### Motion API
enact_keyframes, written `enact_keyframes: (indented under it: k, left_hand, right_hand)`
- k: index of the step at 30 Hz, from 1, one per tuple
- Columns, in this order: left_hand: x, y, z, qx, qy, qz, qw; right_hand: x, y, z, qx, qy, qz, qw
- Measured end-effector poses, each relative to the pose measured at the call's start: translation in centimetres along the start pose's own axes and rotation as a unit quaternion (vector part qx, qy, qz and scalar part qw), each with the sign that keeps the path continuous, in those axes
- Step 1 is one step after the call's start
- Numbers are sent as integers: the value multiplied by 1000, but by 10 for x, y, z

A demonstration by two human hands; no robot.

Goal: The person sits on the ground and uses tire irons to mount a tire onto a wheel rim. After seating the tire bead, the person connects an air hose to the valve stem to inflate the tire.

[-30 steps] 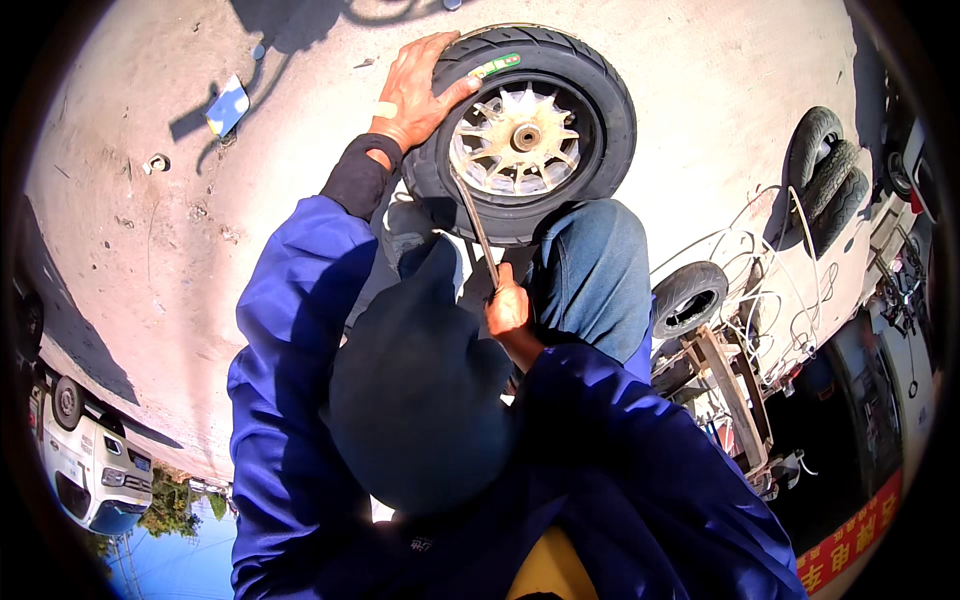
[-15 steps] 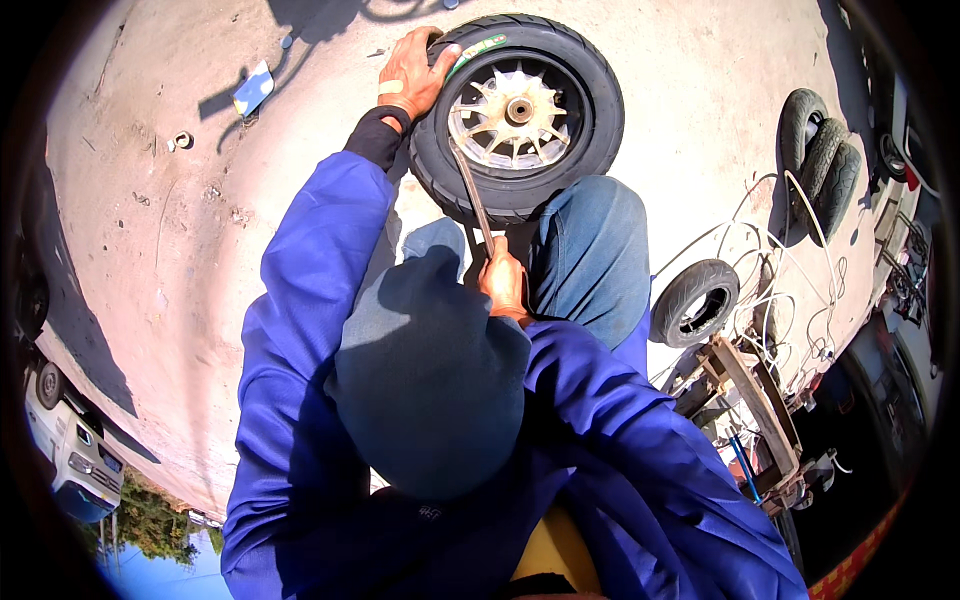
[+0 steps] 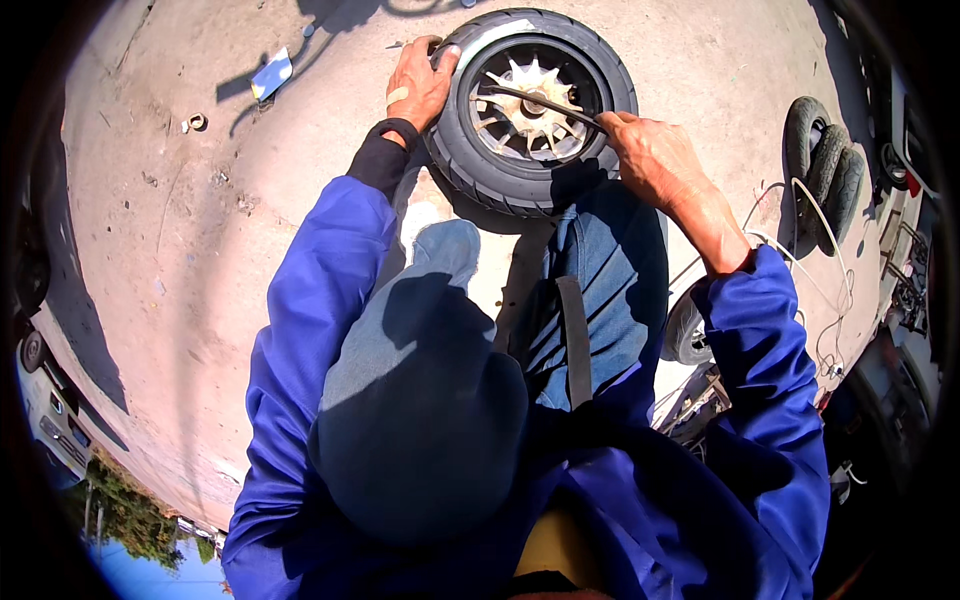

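A black tire (image 3: 455,150) on a wheel with cream-coloured spokes (image 3: 537,75) lies flat on the ground ahead of my knees. My left hand (image 3: 418,85) grips the tire's left edge, thumb on the sidewall and fingers over the tread. A slim tire lever (image 3: 545,101) reaches across the spokes above the hub. My right hand (image 3: 655,160) is closed on its right end, at the wheel's right side. Whether the lever's far tip touches the rim, I cannot tell.
Several loose tires (image 3: 828,170) lean together at the right. Another small wheel (image 3: 690,330) lies partly behind my right sleeve, near a pale hose (image 3: 825,215). At the left are a blue-white scrap (image 3: 271,75) and a small ring (image 3: 197,122). A parked vehicle (image 3: 55,420) stands far left.
My right hand has moved from between my knees up to the wheel's right side. The lever has swung from the near left rim to lie across the hub. My left hand stays on the tire.
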State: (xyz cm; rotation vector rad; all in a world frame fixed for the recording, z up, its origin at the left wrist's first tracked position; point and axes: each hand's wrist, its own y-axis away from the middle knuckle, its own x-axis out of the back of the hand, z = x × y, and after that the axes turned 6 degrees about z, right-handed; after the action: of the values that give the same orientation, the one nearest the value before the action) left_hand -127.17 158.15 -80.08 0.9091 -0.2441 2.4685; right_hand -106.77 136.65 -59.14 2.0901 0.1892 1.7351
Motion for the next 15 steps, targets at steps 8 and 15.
enact_keyframes:
  k: [8, 15]
  left_hand:
    - [20, 161, 35, 391, 543, -100, 736]
    - [26, 121, 0, 356, 538, -115, 756]
  right_hand:
    - [-37, 27, 44, -175, -397, 23, 901]
    - [-42, 4, 37, -172, -597, 97, 778]
